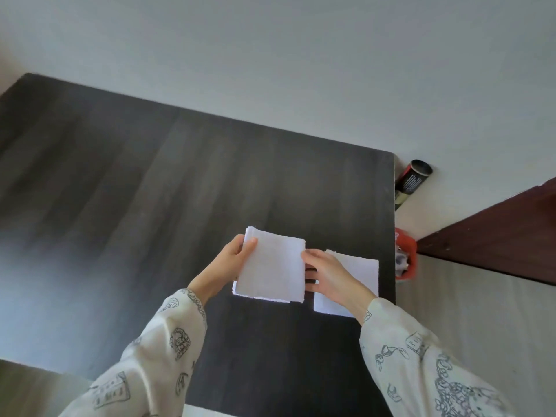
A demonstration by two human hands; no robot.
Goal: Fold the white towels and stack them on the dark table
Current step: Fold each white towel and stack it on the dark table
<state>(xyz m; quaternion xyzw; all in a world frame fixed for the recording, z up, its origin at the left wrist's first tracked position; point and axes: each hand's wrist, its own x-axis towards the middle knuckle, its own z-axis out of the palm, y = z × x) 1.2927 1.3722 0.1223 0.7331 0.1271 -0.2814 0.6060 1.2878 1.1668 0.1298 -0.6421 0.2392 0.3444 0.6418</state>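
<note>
A folded white towel (272, 266) is held a little above the dark table (150, 191), near its right side. My left hand (224, 266) grips the towel's left edge, thumb on top. My right hand (329, 276) holds its right edge, with the fingers curled under it. A second folded white towel (361, 272) lies flat on the table just to the right, partly hidden under my right hand and wrist.
The table's right edge runs close to the second towel. Beyond it stand a black cylindrical can (412, 180) and a red container (406, 254) on the floor. A dark reddish-brown furniture surface (496, 233) is at the far right. A pale wall lies behind the table.
</note>
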